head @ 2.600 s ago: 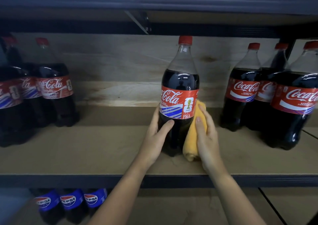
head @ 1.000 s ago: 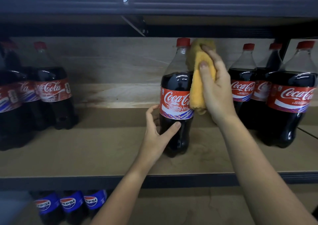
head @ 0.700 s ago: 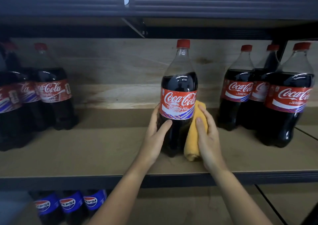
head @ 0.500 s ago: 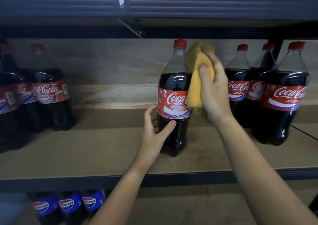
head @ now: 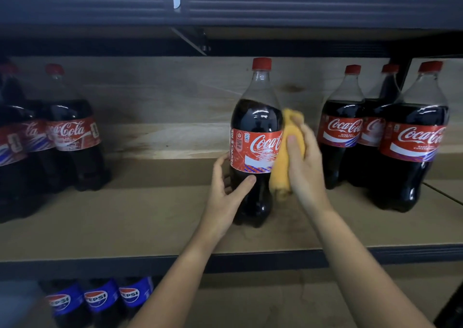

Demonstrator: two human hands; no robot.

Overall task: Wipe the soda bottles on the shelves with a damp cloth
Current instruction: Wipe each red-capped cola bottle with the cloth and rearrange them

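The right hand point(head: 304, 162) has its fingers curled over a folded yellow cloth point(head: 285, 157), pressing it flat against the right side of a Coca-Cola bottle point(head: 255, 142) at label height; the hand is a little blurred, so just how the fingers sit I cannot quite tell. The left hand point(head: 226, 195) grips the same bottle low on its left side, thumb across the front below the label and fingers wrapped behind. That bottle stands upright alone on the brown shelf board point(head: 150, 217), red cap on. To the bottle's right, well apart, stands a cluster of three more Coca-Cola bottles point(head: 411, 142), close together. Further off to its left is another group of cola bottles point(head: 72, 132), dim and partly cut by the edge. Below the bottle, on the lower shelf, three Pepsi bottles point(head: 100, 299) show their blue labels.
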